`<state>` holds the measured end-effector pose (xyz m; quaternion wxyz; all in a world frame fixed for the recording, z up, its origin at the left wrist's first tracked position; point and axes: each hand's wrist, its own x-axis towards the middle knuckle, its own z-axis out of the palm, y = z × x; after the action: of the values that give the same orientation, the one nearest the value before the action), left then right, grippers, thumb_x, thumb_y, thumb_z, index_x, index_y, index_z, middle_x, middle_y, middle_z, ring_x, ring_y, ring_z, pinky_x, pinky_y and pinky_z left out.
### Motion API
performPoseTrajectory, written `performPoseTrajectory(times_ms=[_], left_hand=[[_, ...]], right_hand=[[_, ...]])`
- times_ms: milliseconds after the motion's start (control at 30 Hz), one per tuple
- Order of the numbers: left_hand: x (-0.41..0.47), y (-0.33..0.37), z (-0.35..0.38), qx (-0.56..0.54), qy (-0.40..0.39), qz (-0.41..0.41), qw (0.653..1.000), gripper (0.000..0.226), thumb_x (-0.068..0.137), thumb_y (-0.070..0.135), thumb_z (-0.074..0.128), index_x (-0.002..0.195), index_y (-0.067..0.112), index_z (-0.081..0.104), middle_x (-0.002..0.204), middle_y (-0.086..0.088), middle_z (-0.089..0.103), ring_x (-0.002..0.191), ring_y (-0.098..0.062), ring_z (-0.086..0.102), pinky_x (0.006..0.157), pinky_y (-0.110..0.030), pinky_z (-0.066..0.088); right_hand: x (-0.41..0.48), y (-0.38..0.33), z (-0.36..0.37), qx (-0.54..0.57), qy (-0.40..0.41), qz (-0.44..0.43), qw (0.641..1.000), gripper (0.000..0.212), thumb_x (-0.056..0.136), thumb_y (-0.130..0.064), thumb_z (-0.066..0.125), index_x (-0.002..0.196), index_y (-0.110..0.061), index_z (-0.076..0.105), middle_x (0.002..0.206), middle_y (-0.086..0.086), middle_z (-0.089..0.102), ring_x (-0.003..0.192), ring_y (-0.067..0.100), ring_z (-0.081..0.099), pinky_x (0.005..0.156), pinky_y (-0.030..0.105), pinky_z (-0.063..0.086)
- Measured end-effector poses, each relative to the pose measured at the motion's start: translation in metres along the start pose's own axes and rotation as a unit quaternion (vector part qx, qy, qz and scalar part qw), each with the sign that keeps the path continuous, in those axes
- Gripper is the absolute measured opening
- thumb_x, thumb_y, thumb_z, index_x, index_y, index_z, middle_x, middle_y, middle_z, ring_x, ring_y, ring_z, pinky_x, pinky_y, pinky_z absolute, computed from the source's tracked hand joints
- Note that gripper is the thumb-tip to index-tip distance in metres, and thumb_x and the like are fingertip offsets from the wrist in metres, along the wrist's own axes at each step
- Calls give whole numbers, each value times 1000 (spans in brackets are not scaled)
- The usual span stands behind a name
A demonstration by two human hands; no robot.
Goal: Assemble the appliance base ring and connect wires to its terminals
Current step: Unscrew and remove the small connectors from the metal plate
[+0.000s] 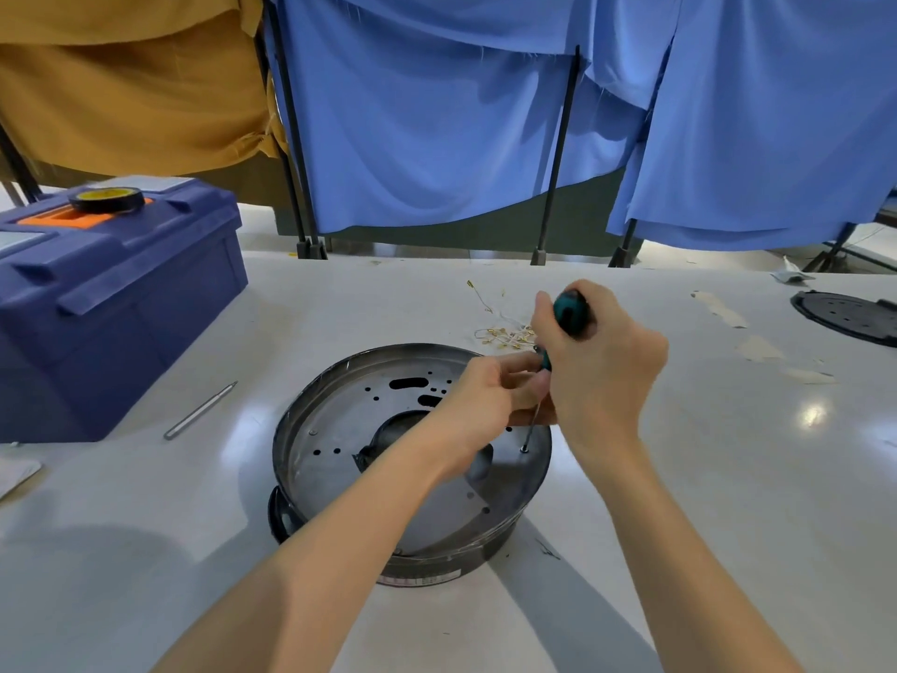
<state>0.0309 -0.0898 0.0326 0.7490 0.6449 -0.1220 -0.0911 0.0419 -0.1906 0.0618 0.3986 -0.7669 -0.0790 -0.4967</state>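
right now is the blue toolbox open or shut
Shut. The toolbox lid lies flat and closed on the box, and a roll of tape sits on top of it.

- Nothing legible anywhere on this bench right now.
- Pale label strip (418,580) on the base ring's (290,429) outer wall, possibly printed, but far too blurred to read.

We grip the screwdriver (572,314) handle in our right hand (604,354), tool nearly upright, tip seated on a screw (524,449) in the floor of the round metal base (335,429). Our left hand (485,395) pinches the shaft just below the handle. A bundle of wires (505,335) lies on the table (728,478) just behind the base. A blue toolbox (111,303) stands far left, with a metal rod (200,410) beside it.
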Motion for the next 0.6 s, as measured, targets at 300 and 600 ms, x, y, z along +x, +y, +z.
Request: performPoseTrajectory(times_ms=[300,600], left_hand=[[-7,3,-15,-64,1,-18,998,25,102,3,37,113,-6,58,94,-24,70,96,-38,69,92,-36,54],[-4,5,-12,-61,32,-6,998,28,88,-11,57,113,0,62,97,-18,71,92,-32,69,90,-38,55]], right_hand=[[28,2,-19,273,-380,105,878,25,92,-19,62,116,-16,66,102,-3,73,84,6,72,70,16,56],[3,1,-12,104,-136,45,984,14,85,-24,73,94,-13,71,75,-1,71,65,13,70,66,26,58]])
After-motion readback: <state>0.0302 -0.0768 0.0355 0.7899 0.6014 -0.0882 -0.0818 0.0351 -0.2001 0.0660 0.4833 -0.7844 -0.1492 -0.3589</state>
